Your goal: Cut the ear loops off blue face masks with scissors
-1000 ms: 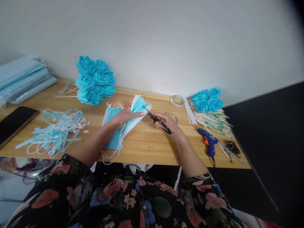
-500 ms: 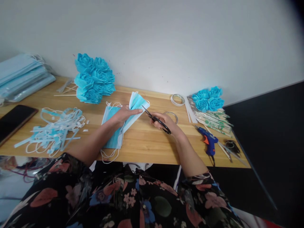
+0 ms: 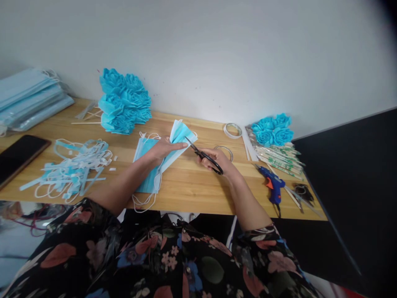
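My left hand [image 3: 166,148] grips a light blue and white face mask [image 3: 179,133], bunched in the fingers with its far end fanned up. Black-handled scissors [image 3: 207,157] are in my right hand [image 3: 214,159], their blades pointing up and left against the mask's right edge. Whether the blades are cutting into the fabric I cannot tell. Below my left hand and forearm lie more blue masks [image 3: 145,182] with white ear loops, partly covered by the arm.
Left are a phone [image 3: 21,155], cut strips and loops [image 3: 76,169] and packed masks [image 3: 34,97]. Blue paper-like flowers [image 3: 125,103] stand behind. Rightward are tape rolls [image 3: 232,130], wrapped sticks [image 3: 279,161], more blue flowers [image 3: 273,130] and a blue glue gun [image 3: 273,184] near the table [image 3: 192,194] edge.
Hardly anything differs. The scissors and mask keep nearly the same place, and the whole view has shifted very slightly.
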Demonstrator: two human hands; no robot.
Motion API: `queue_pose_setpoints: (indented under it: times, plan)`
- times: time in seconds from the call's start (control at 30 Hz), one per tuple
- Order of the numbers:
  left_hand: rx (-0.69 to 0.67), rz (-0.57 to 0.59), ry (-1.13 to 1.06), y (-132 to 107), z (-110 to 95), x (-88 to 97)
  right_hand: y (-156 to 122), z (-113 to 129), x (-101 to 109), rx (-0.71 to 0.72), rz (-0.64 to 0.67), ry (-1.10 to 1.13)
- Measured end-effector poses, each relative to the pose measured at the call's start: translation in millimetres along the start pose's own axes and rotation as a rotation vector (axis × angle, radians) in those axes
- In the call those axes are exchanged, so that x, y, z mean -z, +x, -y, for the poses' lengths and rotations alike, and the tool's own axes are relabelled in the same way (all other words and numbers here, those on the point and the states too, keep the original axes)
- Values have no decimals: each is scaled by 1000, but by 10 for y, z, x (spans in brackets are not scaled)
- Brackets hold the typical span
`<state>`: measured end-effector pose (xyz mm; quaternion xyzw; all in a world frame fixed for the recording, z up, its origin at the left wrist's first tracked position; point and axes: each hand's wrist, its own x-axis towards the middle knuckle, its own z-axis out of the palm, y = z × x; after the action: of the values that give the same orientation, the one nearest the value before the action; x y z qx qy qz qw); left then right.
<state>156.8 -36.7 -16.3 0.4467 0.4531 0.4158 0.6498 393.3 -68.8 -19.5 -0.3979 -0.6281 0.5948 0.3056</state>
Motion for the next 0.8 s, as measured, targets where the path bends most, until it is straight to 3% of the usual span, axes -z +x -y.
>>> queue_pose_setpoints:
  times: [0.8]
  plan:
    - [33, 42, -21, 18, -8, 11, -10, -6, 7, -12, 3, -11]
